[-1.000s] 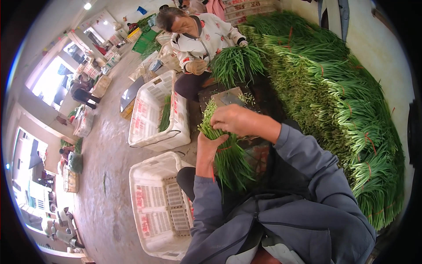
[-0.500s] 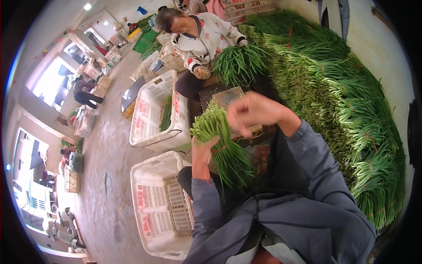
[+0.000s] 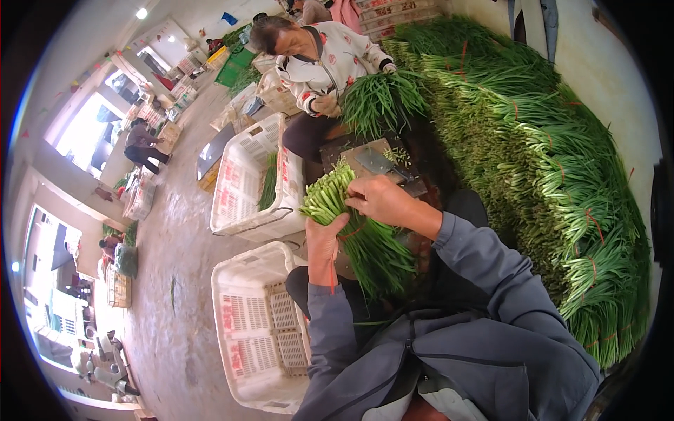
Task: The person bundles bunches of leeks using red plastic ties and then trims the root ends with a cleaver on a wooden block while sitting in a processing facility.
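My left hand [image 3: 322,241] is curled around the bundle of green stalks [image 3: 365,251], located at centre view. Bundle: pale, clustered ends toward 11 o'clock; red tie [image 3: 351,234] around the middle; long, dark-green leaves toward 5 o'clock. My right hand [image 3: 383,201], at the bundle's 2 o'clock, pinches stalks near the pale ends. Half a second earlier, this hand was blurred and clear of the stalks.

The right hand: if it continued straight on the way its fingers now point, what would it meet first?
The right hand would first meet the bundle of green stalks, near its pale ends. Its fingers seem to touch it, though depth leaves contact unsure.
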The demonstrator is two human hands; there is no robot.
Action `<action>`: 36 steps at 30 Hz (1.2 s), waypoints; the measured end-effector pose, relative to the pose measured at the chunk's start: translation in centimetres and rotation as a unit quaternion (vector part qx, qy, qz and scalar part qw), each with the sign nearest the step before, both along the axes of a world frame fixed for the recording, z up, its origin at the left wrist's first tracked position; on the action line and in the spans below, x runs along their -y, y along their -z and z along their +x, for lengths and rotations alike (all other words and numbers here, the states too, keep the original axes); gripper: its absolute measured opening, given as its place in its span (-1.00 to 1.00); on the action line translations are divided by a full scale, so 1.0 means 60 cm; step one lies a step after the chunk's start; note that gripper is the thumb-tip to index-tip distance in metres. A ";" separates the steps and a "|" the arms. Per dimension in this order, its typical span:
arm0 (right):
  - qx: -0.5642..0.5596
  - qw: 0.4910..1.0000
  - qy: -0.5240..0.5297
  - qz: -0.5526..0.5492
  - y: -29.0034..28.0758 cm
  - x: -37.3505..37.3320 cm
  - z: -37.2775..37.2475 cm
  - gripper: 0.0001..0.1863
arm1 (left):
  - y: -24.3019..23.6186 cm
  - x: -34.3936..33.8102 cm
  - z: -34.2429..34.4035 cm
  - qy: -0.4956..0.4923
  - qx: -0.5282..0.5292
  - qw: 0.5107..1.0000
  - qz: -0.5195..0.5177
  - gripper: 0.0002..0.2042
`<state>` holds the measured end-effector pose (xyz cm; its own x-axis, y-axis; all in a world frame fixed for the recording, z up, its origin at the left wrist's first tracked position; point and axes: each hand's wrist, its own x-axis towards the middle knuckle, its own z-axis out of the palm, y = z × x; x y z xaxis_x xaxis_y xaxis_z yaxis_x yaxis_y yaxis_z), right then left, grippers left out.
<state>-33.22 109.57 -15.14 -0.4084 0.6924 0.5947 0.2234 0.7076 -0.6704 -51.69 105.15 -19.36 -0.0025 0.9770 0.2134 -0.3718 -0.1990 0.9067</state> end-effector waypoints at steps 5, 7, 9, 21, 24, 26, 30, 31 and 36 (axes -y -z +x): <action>-0.035 0.999 0.036 0.007 0.002 -0.006 -0.007 -0.81 | -0.015 -0.008 0.015 0.000 -0.024 1.000 0.012 -0.49; -0.047 0.997 0.046 0.031 0.004 -0.007 -0.012 -0.80 | -0.012 -0.017 0.015 -0.001 -0.029 1.000 0.010 -0.50; -0.093 0.993 0.062 0.041 0.004 -0.007 -0.025 -0.77 | -0.005 -0.022 0.008 -0.013 -0.032 0.999 0.002 -0.48; -0.144 0.940 -0.171 -0.258 0.069 0.014 -0.027 0.07 | -0.036 0.013 0.021 -0.004 0.129 0.986 0.104 0.06; -0.121 0.946 -0.141 -0.266 0.081 0.007 -0.034 -0.05 | -0.029 0.015 0.011 -0.042 0.016 0.985 0.166 0.13; -0.169 0.942 -0.156 -0.244 0.086 -0.014 -0.022 -0.07 | -0.045 0.019 0.007 -0.097 -0.058 0.976 0.189 0.32; -0.190 0.951 -0.112 -0.216 -0.005 -0.007 -0.068 -0.21 | -0.047 0.052 -0.030 -0.151 -0.176 0.961 0.154 0.59; -0.216 0.944 -0.140 -0.206 -0.029 -0.010 -0.075 -0.21 | -0.049 0.054 -0.034 -0.140 -0.196 0.961 0.139 0.59; -0.145 0.936 -0.253 -0.196 -0.124 0.037 -0.164 0.01 | -0.082 0.085 -0.105 -0.221 -0.095 0.957 0.165 0.16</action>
